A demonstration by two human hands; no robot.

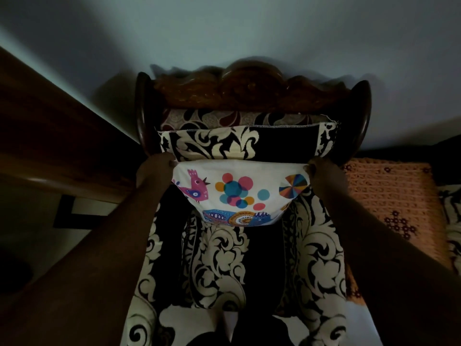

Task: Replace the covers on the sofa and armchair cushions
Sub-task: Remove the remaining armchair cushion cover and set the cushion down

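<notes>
Both arms are out over the carved dark-wood armchair (249, 93), and each hand is busy at a top corner. The left hand (154, 168) pinches the upper left corner of the white cushion with the colourful bird-and-circle print (239, 193), fingers curled round the fabric. The right hand (321, 171) grips the opposite corner, though in this dim light I can't quite tell whether it holds the cushion alone or the cover edge with it.

The cushion sits half out of the black-and-cream floral fabric cover (219, 143), whose stitched open hem lies across the chair back just above it, while more of the same cloth drapes down over the seat.

My read: this is a light, soft, squashy thing that will fold rather than resist, so the corners are the right place to take it. The cover looks like limp woven cloth and should slide fairly easily, but it may bunch at the mouth. Holding both corners level should keep the filling from slumping to one side.

Off to the right lies an orange crocheted mat (389, 203).
</notes>
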